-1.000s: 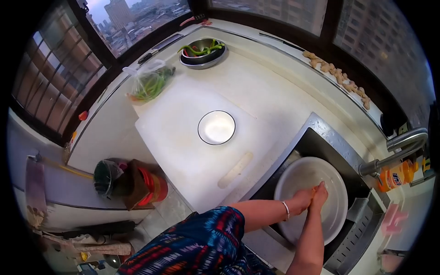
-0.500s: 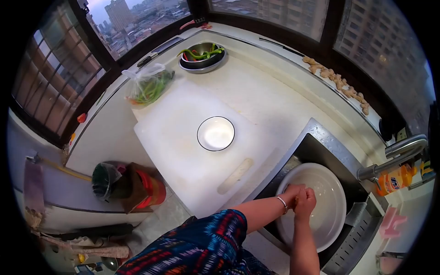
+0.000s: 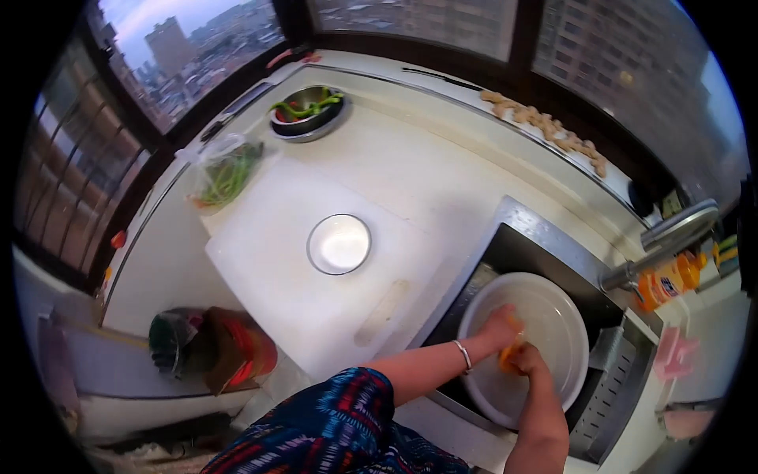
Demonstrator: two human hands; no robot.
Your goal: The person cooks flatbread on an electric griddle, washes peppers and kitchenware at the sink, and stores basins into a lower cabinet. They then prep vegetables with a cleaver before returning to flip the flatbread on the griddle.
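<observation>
Inside a large white basin (image 3: 570,312), both of my hands are close together. My left hand (image 3: 497,328), with a bracelet at the wrist, is closed around a small orange object (image 3: 507,358). Its kind cannot be made out, since fingers cover much of it. My right hand (image 3: 527,360) grips the same orange object from the near side. The basin rests in a metal sink (image 3: 517,212). To the left, a white bowl (image 3: 339,245) stands on a white cutting board (image 3: 272,265).
A faucet (image 3: 671,237) and an orange bottle (image 3: 667,283) stand right of the sink. Ginger (image 3: 545,126) lines the sill. Green peppers fill a bowl (image 3: 306,126) at the back, beside a plastic bag of vegetables (image 3: 225,170). A bin (image 3: 174,340) is lower left.
The view has shifted, so the counter things appear farther left. My hands, earlier clasped together, have separated slightly, and the orange object now shows between them.
</observation>
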